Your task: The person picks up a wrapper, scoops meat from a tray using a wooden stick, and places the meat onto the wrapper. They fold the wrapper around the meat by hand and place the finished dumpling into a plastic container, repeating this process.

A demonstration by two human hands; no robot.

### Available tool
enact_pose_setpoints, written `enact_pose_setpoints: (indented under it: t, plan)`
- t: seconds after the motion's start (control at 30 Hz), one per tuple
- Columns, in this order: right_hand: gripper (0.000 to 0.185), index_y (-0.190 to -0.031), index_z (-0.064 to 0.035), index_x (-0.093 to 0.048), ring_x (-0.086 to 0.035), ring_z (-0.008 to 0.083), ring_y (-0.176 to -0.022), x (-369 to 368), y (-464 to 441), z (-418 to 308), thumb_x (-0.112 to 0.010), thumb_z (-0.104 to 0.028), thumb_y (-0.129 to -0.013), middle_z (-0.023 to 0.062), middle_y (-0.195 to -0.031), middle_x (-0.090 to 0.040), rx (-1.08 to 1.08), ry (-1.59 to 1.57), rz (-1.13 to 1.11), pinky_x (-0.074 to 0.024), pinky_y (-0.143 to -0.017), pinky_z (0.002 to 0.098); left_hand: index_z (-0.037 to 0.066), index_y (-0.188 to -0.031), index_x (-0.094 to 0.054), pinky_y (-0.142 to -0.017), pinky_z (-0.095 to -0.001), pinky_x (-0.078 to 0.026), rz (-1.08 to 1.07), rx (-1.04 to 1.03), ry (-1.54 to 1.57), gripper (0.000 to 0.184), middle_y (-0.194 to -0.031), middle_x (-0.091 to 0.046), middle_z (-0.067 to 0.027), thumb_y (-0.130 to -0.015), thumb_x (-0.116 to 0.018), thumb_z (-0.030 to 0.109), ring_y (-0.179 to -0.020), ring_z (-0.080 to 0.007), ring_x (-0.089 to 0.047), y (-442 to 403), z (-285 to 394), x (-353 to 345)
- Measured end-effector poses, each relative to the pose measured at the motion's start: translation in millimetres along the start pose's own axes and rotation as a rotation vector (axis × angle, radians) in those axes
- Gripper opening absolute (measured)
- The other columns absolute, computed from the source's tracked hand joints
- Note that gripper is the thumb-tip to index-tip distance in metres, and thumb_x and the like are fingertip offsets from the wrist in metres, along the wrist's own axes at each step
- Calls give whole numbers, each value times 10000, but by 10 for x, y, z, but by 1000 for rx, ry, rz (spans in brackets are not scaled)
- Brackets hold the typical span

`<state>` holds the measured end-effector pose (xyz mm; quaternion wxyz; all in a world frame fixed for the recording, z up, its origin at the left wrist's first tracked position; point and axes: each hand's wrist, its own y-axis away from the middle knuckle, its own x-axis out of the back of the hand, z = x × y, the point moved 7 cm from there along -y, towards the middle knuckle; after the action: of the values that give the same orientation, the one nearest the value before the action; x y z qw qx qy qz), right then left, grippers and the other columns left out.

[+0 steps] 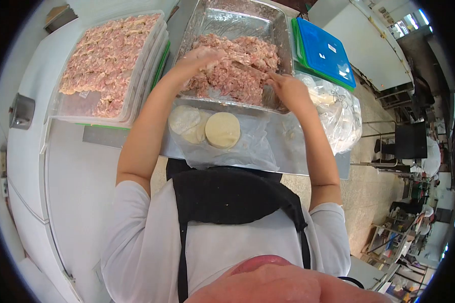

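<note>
In the metal tray (231,23), minced meat (237,83) lies between both hands (206,56) (291,92).

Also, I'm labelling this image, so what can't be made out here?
All in the head view:
- Left hand: fingers blurred against the ground meat.
- Right hand: whether it grips anything; the hand itself hides its palm.
- Label on the blue lid: print too small.
- Plastic bag: wrinkles and glare obscure its contents; its marks are unreadable.

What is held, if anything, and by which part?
Cannot tell: the left hand is at the minced meat, the right hand over the tray; neither grip shows clearly.
</note>
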<state>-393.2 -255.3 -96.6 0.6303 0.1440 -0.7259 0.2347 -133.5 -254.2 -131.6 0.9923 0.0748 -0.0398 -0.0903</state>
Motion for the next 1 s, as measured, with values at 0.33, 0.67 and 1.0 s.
enact_pose_setpoints:
  t: [0.33, 0.67, 1.0]
  plan:
    - [417, -1277, -174, -587, -639, 361, -827, 406, 17, -485, -604, -112, -865, 162, -917, -644, 123, 24, 51, -524, -697, 435, 120, -1191, -640, -959, -442, -421, 245, -469, -1013, 421, -1125, -570, -157, -806, -694, 283, -1150, -336, -509, -201, 312, -248]
    - [456, -1295, -191, -576, -652, 339, -814, -133, -346, -1, -572, -114, -845, 168, -860, -654, 200, 95, -60, -520, -699, 444, 119, -1152, -657, -909, -427, -437, 329, -633, -825, 320, -1083, -566, -151, -848, -649, 217, -1064, -338, -531, 422, 537, -32]
    - [388, -1241, -157, -608, -642, 367, -818, -42, -470, -268, -538, -103, -864, 190, -835, -650, 207, 140, -31, -509, -702, 456, 61, -1016, -686, -798, -377, -479, 216, -709, -647, 164, -929, -637, -117, -882, -596, 91, -905, -304, -602, 1119, 483, -263]
